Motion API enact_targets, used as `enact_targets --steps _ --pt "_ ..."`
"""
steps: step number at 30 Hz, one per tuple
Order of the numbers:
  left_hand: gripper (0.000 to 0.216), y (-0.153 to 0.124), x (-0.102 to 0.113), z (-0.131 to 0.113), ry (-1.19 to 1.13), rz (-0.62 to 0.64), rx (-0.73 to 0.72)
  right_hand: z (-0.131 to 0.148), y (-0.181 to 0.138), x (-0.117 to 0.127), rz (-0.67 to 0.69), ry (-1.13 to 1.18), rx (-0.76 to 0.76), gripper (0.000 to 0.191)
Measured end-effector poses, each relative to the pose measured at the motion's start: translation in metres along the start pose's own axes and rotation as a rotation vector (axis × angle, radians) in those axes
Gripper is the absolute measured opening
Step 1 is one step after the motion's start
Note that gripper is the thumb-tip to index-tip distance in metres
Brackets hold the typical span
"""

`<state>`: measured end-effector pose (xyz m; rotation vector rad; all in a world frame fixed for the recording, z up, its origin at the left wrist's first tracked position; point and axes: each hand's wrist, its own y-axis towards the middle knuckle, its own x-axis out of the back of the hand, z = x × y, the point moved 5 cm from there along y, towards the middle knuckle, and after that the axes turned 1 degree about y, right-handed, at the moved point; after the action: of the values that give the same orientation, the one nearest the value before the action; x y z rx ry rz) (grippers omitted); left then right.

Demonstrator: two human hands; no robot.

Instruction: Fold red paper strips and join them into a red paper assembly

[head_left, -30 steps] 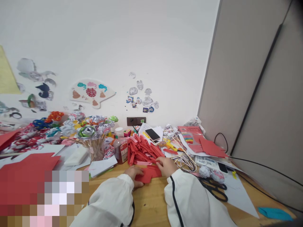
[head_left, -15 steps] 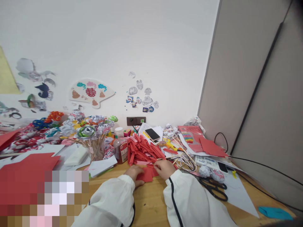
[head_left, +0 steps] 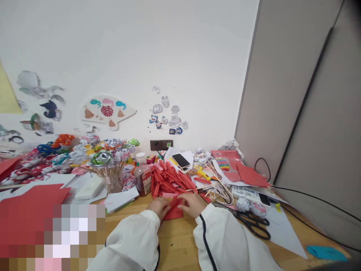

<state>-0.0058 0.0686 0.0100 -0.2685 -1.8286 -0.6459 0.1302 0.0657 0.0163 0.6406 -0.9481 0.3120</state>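
Note:
A small piece of red paper (head_left: 174, 213) lies on the wooden table between my hands, its near edge showing. My left hand (head_left: 159, 207) is closed on the paper's left side. My right hand (head_left: 191, 205) pinches it from the right, thumb and fingertips close to the left hand's fingers. Part of the paper is hidden under the fingers. Just beyond them rises a heap of narrow red paper strips (head_left: 172, 180). A phone (head_left: 181, 160) rests on white sheets behind the heap.
Black-handled scissors (head_left: 255, 226), bead strings (head_left: 221, 194) and a yellow glue gun (head_left: 203, 173) lie to the right. On the left are a bottle (head_left: 143, 177), a cup of sticks (head_left: 114, 178), paper flowers (head_left: 102, 158) and red sheets (head_left: 39, 195). A wall stands behind.
My right hand has shifted slightly left, nearer my left hand. The red paper has been turned or folded between them, and its visible part now sits more centrally.

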Motion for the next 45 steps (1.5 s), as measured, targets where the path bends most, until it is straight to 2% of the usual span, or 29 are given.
enact_targets --steps 3,7,11,15,20,24,27,30,33,37,42,45 --pt "0.027 -0.002 0.012 -0.007 0.01 -0.035 0.002 -0.001 0.001 0.0 -0.043 0.015 -0.01 0.036" --pt "0.026 -0.004 0.031 -0.017 -0.014 -0.118 -0.01 -0.006 0.005 0.001 -0.106 -0.025 -0.041 0.016" --pt "0.024 -0.007 0.039 -0.022 -0.021 -0.196 -0.013 -0.007 0.006 0.001 -0.148 0.008 -0.041 0.021" --pt "0.022 -0.01 0.038 -0.023 -0.04 -0.255 0.011 -0.005 0.004 0.001 -0.168 0.098 -0.085 0.027" --pt "0.028 -0.01 0.033 -0.021 0.01 -0.225 0.075 0.004 0.002 0.003 -0.22 0.271 -0.113 0.032" --pt "0.046 -0.01 0.026 -0.021 0.042 -0.192 0.08 0.015 0.002 -0.002 -0.165 0.517 -0.085 0.033" --pt "0.037 -0.012 0.024 -0.021 0.001 -0.232 0.084 0.021 0.002 -0.002 -0.123 0.606 -0.055 0.032" --pt "0.032 -0.012 0.023 -0.021 -0.072 -0.268 0.082 0.022 0.002 0.005 -0.161 0.627 -0.031 0.017" --pt "0.03 -0.011 0.022 -0.019 -0.164 -0.277 0.103 0.018 0.003 0.012 -0.212 0.627 -0.019 0.028" --pt "0.028 -0.008 0.018 -0.012 -0.32 -0.276 0.132 0.014 0.004 0.015 -0.154 0.474 0.004 0.027" --pt "0.025 -0.003 0.007 0.007 -0.676 -0.234 0.234 0.012 0.002 0.028 -0.222 0.324 0.08 0.025" --pt "0.026 0.0 0.0 0.011 -0.897 -0.164 0.248 0.012 0.002 0.031 -0.211 0.291 0.127 0.025"
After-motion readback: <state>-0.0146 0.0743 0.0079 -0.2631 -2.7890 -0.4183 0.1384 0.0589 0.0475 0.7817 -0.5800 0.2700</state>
